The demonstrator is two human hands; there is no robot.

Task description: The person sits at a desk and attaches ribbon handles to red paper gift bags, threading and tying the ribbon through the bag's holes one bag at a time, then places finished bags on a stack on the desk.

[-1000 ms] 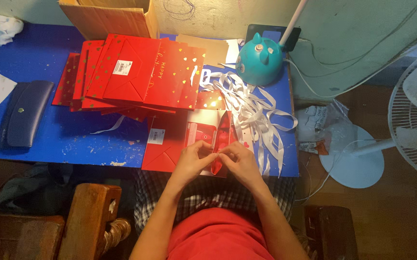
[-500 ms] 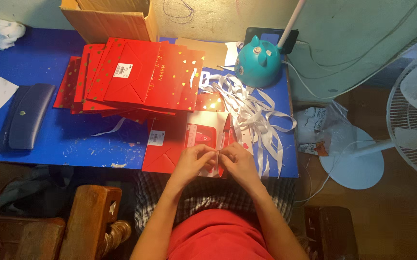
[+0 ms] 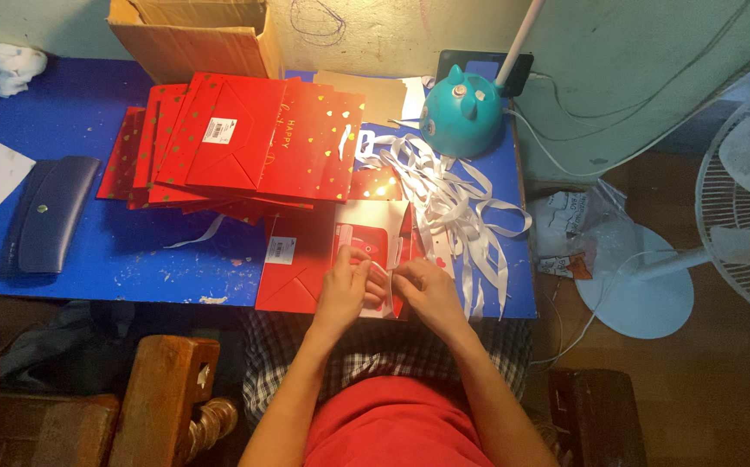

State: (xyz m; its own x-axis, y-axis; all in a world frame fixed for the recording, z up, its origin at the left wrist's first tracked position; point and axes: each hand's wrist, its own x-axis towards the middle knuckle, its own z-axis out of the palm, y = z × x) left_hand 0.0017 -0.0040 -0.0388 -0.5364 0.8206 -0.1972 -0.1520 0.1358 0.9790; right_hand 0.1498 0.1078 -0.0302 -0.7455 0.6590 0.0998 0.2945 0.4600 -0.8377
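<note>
You are pinching a white ribbon [image 3: 381,275] between your left hand [image 3: 346,290] and right hand [image 3: 423,290], both closed narrowly on it, over the flat red gift bag [image 3: 323,259] at the counter's [image 3: 89,251] near edge, keeping it steady beside the loose ribbon pile [image 3: 453,203].

Red gift bags [image 3: 245,138] with gold heart specks lie upper centre on the blue surface [image 3: 72,233]; white ribbons [image 3: 457,203] right, teal lamp base [image 3: 461,112] above.
</note>
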